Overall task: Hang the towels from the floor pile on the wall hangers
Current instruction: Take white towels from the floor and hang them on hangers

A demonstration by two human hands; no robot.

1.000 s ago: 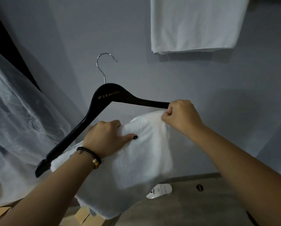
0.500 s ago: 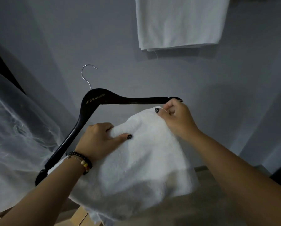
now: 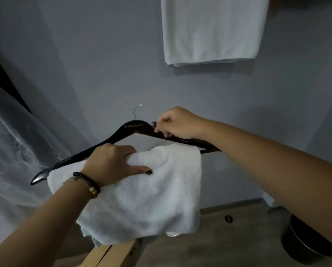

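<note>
1. White towel point(image 3: 142, 191) sits at frame centre, draped over the lower bar of the black hanger point(image 3: 95, 149), folded mass hanging toward 6 o'clock. Hanger is held in the air, not on the wall.
2. Left hand point(image 3: 113, 164): fingers curled over the towel's top fold at the bar, thumb flat on the cloth. It grips towel and, as far as I can tell, the bar under it.
3. Right hand point(image 3: 177, 122), at 1 o'clock from the towel: fingers curled, pinching the hanger's right shoulder just beside the neck.
4. Step in hand, my read: towel is loaded, hanger being steadied before it goes up.
5. Next move likely needs the metal hook point(image 3: 139, 110) raised toward 12 o'clock to a wall fixture, out of view here. Keep the towel balanced on the bar or it may slide.
6. One hung towel point(image 3: 213, 29) is already on the wall at 1 o'clock.
7. Writing: pale lettering on the hanger neck, too blurred to read. Cardboard box point(image 3: 111, 255) at 6 o'clock, no legible label.
</note>
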